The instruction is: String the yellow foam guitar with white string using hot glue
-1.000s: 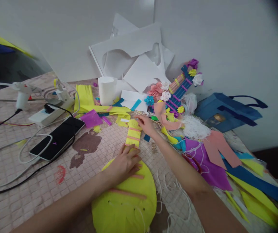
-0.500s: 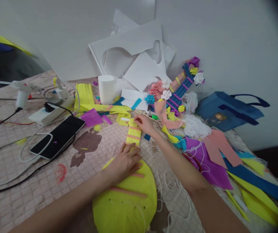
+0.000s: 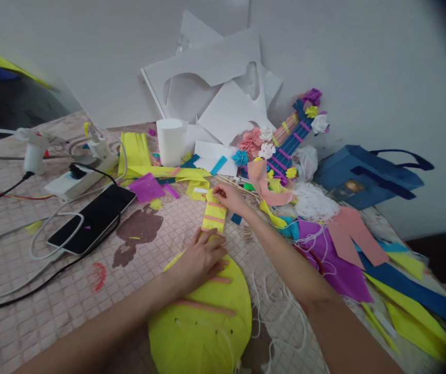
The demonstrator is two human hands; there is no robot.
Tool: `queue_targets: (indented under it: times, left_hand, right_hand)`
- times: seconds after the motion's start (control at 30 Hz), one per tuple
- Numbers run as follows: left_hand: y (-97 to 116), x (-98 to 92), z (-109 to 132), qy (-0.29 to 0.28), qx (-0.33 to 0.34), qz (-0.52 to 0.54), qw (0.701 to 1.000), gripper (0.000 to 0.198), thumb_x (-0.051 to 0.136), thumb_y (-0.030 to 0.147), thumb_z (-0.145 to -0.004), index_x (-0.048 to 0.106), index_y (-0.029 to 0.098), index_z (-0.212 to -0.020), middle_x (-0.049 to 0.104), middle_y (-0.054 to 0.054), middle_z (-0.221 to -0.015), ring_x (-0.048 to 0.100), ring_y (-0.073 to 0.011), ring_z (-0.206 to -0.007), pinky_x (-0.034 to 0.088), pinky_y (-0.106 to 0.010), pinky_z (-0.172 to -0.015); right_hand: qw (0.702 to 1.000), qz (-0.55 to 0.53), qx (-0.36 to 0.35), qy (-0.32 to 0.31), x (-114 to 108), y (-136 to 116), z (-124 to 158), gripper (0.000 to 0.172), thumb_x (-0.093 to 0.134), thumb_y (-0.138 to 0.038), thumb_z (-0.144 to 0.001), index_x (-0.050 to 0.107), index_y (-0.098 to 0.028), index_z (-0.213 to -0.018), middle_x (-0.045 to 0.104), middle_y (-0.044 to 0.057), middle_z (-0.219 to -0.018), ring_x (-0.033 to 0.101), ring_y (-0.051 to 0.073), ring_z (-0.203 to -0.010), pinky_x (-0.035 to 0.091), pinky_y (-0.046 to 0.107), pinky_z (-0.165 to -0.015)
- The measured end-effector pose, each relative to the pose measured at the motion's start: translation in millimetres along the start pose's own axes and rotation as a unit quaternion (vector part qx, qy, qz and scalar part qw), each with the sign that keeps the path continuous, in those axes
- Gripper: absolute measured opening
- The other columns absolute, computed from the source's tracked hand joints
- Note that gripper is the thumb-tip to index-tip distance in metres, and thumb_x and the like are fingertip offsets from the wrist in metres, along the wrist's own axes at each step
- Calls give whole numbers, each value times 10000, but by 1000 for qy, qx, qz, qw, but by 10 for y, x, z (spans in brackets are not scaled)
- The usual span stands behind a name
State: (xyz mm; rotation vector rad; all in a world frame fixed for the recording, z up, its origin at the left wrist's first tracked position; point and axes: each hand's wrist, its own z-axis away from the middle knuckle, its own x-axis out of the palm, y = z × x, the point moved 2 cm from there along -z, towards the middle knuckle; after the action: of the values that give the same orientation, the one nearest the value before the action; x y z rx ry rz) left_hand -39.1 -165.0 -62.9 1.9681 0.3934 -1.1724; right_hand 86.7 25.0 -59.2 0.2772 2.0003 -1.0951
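A yellow paper craft guitar point(image 3: 203, 332) lies before me, its round body near and its neck point(image 3: 215, 212) pointing away, crossed by pink strips. My left hand point(image 3: 202, 258) rests on it where neck and body meet, fingers lying flat. At the far end of the neck, my right hand point(image 3: 228, 198) has thumb and fingertips pinched together; whatever is between them is too small to make out. A row of small holes crosses the body, and white string point(image 3: 226, 340) runs from them. More loose string point(image 3: 285, 301) curls on the table to the right.
A phone point(image 3: 92, 221) with cables and a power strip point(image 3: 78, 174) lie left. A white cup point(image 3: 170, 143) stands behind. Further right are a decorated blue craft guitar point(image 3: 291, 148), a blue bag point(image 3: 363, 176), tangled string point(image 3: 314, 202) and coloured sheets point(image 3: 332, 265).
My right hand has shifted very slightly at the tip of the neck, fingers still pinched. The left hand and the yellow guitar have stayed in place.
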Motion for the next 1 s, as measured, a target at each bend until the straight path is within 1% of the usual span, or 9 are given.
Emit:
queue_targets:
  times: [0.13, 0.27, 0.37, 0.43, 0.63, 0.83, 1.0]
  left_hand:
    - [9, -13, 1, -4, -3, 2, 1000, 146, 525, 267, -913, 618, 201, -1004, 581, -61, -1237, 361, -296, -1309, 217, -551, -1112]
    - [15, -28, 2, -6, -4, 5, 1000, 144, 528, 262, -911, 619, 204, -1006, 580, -60, -1236, 361, -295, -1309, 221, -552, -1110]
    - [12, -25, 1, -7, -3, 4, 1000, 142, 528, 268, -912, 618, 201, -1000, 579, -59, -1235, 357, -295, -1311, 220, -553, -1111]
    - [9, -19, -2, -8, -2, 2, 1000, 147, 529, 269, -912, 618, 200, -1007, 577, -60, -1239, 354, -298, -1313, 218, -555, -1111]
    - [22, -25, -12, -4, -3, 2, 1000, 159, 533, 270, -911, 629, 204, -1020, 584, -65, -1233, 375, -299, -1295, 232, -563, -1100]
    - [36, -54, -14, -1, 0, 2, 1000, 148, 545, 261, -903, 634, 201, -1006, 589, -72, -1226, 396, -299, -1278, 250, -561, -1093]
    - [31, -49, -12, -3, -2, 5, 1000, 155, 537, 264, -909, 633, 197, -1011, 590, -71, -1229, 383, -298, -1293, 247, -551, -1099]
  right_hand:
    - [999, -40, 15, 1, 29, 55, 10, 120, 532, -116, -728, 619, -165, -793, 626, -3, -723, 534, 126, -621, 417, 247, -601]
    - [996, -82, 33, 32, 25, 92, 42, 71, 523, -207, -793, 580, -176, -823, 630, 14, -791, 580, 134, -648, 465, 262, -607]
    - [992, -107, 51, 54, -4, 102, 101, 103, 498, -282, -837, 538, -188, -853, 619, 12, -794, 606, 137, -617, 481, 265, -568]
    - [990, -115, 57, 59, -27, 96, 143, 113, 488, -301, -849, 529, -196, -860, 624, 8, -789, 620, 138, -613, 485, 263, -561]
    - [992, -89, 53, 78, -43, 51, 171, 83, 537, -239, -807, 594, -181, -828, 655, 24, -807, 605, 153, -714, 481, 279, -664]
    - [994, -57, 45, 80, 72, 95, 90, 115, 524, -173, -799, 625, -176, -855, 668, 27, -825, 594, 159, -731, 465, 284, -680]
    - [997, -33, 31, 65, 127, 139, 31, 108, 533, -151, -784, 630, -183, -818, 658, 16, -793, 583, 166, -735, 456, 286, -688]
